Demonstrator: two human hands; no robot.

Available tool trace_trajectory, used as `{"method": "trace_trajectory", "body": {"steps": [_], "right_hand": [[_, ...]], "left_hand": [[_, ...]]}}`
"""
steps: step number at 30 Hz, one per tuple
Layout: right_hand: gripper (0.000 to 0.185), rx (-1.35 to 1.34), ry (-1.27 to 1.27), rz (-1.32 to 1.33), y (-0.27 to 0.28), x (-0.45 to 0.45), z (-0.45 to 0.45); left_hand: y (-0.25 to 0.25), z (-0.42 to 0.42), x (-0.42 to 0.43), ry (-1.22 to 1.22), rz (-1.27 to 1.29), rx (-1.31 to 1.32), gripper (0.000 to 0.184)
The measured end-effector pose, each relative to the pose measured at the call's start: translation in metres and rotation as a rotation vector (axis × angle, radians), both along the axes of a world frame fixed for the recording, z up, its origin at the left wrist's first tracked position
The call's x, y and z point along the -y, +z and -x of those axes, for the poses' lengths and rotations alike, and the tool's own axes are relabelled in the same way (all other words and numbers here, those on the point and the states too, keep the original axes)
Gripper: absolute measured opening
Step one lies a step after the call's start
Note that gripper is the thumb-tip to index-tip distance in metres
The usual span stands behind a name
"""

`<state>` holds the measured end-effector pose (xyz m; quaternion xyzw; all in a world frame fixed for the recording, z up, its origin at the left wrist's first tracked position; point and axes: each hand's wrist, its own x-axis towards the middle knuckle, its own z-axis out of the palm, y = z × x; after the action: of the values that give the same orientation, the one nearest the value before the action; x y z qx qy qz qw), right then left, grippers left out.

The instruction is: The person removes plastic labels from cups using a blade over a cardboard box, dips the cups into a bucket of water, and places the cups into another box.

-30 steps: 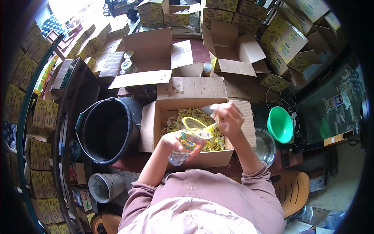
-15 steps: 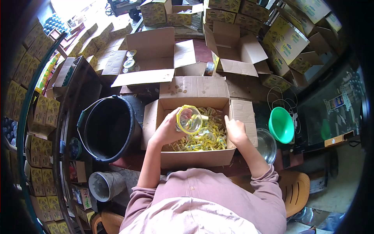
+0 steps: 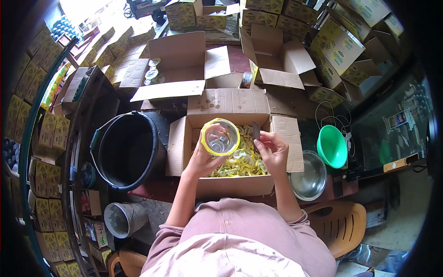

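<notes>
My left hand (image 3: 201,157) is wrapped round a clear plastic jar (image 3: 220,137) with a yellow rim, its open mouth facing the camera. Between the thumb and fingers of my right hand (image 3: 273,150) is a thin dark flat piece (image 3: 255,131), perhaps a blade. Both hands are over an open cardboard box (image 3: 230,186), the jar left of the flat piece. Inside the box lie many yellow wrapped pieces (image 3: 242,161), partly hidden behind the jar and hands.
Left stands a large black bucket (image 3: 127,150), with a grey bucket (image 3: 121,220) below it. At right are a green bowl (image 3: 332,147) and a metal bowl (image 3: 308,177). Two open cartons (image 3: 177,53) (image 3: 268,46) stand beyond the box.
The jar has swung upright from its tilt, with its mouth towards the camera. My right hand went down into the box area, then came up beside the jar with the dark piece showing.
</notes>
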<state>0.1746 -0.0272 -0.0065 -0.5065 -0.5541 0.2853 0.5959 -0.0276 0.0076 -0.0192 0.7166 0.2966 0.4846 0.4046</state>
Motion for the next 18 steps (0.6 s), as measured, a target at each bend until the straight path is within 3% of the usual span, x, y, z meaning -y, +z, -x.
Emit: {"method": "trace_trajectory", "body": {"steps": [2, 9, 13, 16, 18], "right_hand": [[0.020, -0.107, 0.012, -0.071, 0.011, 0.003, 0.013], [0.024, 0.118, -0.061, -0.277, 0.017, 0.009, 0.035], [0.024, 0.198, -0.094, -0.295, 0.025, 0.012, 0.038], [0.023, 0.250, -0.110, -0.326, 0.030, 0.013, 0.039], [0.022, 0.251, -0.117, -0.325, 0.031, 0.012, 0.037]], "left_hand": [[0.001, -0.005, 0.006, -0.009, -0.005, 0.037, 0.072], [-0.007, -0.014, 0.015, -0.013, -0.134, 0.096, 0.076], [-0.005, -0.011, 0.016, 0.075, -0.252, -0.201, 0.076], [0.003, -0.024, 0.019, 0.036, -0.084, 0.187, 0.071], [0.001, -0.021, 0.018, 0.102, -0.150, 0.011, 0.074]]}}
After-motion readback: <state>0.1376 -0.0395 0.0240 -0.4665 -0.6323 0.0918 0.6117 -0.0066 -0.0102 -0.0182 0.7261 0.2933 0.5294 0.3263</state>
